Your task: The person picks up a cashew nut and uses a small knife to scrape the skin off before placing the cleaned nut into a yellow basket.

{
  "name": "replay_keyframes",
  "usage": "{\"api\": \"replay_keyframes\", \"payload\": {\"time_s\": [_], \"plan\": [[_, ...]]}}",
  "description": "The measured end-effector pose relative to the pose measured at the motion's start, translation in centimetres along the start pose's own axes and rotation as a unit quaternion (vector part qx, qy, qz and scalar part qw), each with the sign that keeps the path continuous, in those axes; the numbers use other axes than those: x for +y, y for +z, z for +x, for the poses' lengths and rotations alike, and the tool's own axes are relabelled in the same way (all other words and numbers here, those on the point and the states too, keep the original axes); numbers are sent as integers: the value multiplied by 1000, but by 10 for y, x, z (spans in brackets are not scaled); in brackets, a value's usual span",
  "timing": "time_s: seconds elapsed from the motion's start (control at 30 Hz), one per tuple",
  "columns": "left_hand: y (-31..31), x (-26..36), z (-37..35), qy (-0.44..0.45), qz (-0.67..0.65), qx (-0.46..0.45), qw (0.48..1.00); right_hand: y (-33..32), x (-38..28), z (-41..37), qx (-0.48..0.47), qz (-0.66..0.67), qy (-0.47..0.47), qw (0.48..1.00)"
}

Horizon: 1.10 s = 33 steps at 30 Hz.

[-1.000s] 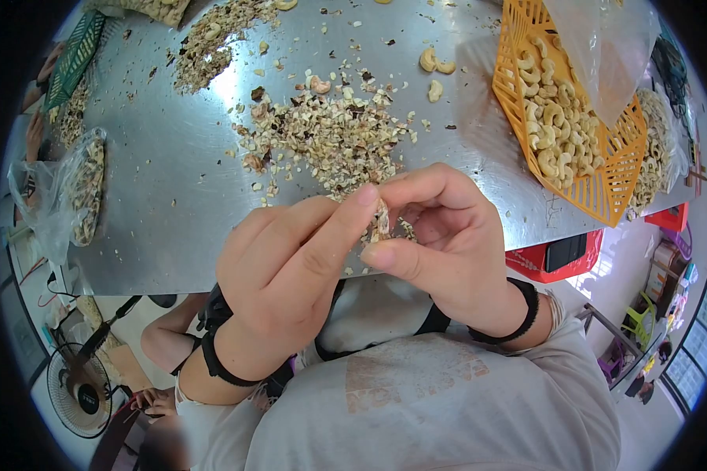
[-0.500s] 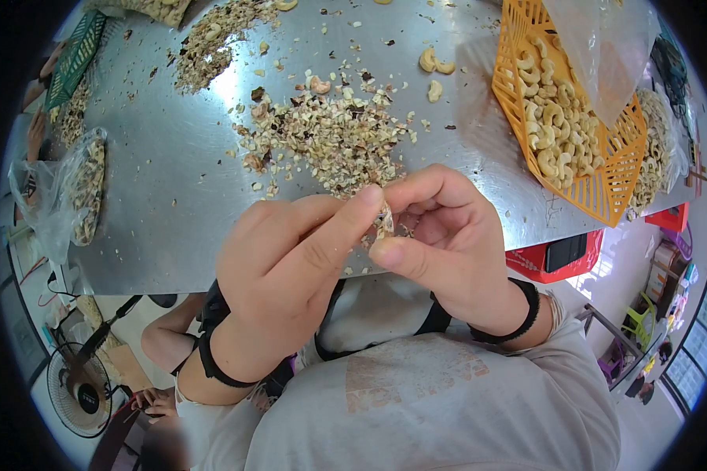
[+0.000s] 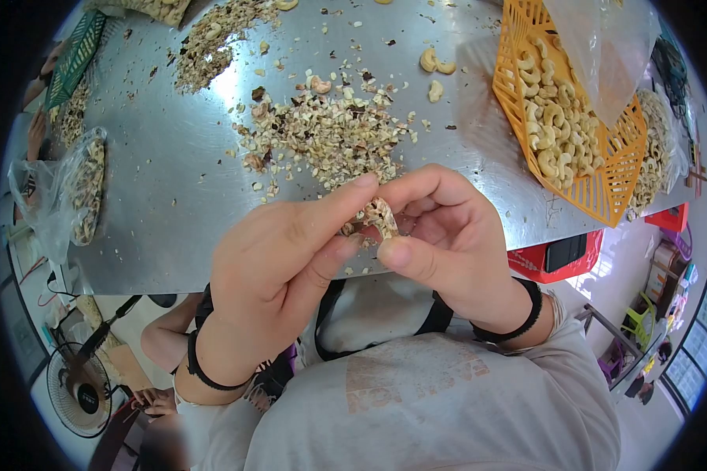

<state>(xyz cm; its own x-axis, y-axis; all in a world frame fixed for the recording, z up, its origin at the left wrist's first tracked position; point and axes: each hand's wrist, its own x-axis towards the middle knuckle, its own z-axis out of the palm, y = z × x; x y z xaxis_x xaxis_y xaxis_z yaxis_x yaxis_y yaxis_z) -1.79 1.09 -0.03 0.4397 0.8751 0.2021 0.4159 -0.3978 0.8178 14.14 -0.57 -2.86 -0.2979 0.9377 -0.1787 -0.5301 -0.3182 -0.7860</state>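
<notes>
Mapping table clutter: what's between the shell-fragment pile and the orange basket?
Head view: three loose cashew kernels on the steel table, little else.

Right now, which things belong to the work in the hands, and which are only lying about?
In the work: left hand and right hand, both pinching the cashew; pile of peelings; orange basket of peeled cashews.
Lying about: plastic bag, green basket, floor fan.

we have one view only, from a camera on the person's head. it faces forward and steeply down, wide-angled, close above the left hand [image 3: 271, 263] and right hand [image 3: 448, 243], with the metal table [image 3: 165, 196] stretching away beyond them.
</notes>
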Motion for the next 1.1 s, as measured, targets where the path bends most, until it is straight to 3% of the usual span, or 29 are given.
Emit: {"api": "replay_keyframes", "payload": {"time_s": [0.43, 0.6, 0.93, 1.1], "plan": [[3, 0, -2, 54, 128, 6, 990, 1, 4, -1, 12, -40, -53, 998], [1, 1, -2, -38, -64, 4, 997, 2, 0, 0, -10, -14, -17, 1000], [-1, 3, -2, -48, -65, -1, 997, 1, -5, 1, 9, 52, 21, 998], [-7, 6, -4, -131, -134, -41, 981, -4, 1, 2, 12, 41, 13, 999]]}}
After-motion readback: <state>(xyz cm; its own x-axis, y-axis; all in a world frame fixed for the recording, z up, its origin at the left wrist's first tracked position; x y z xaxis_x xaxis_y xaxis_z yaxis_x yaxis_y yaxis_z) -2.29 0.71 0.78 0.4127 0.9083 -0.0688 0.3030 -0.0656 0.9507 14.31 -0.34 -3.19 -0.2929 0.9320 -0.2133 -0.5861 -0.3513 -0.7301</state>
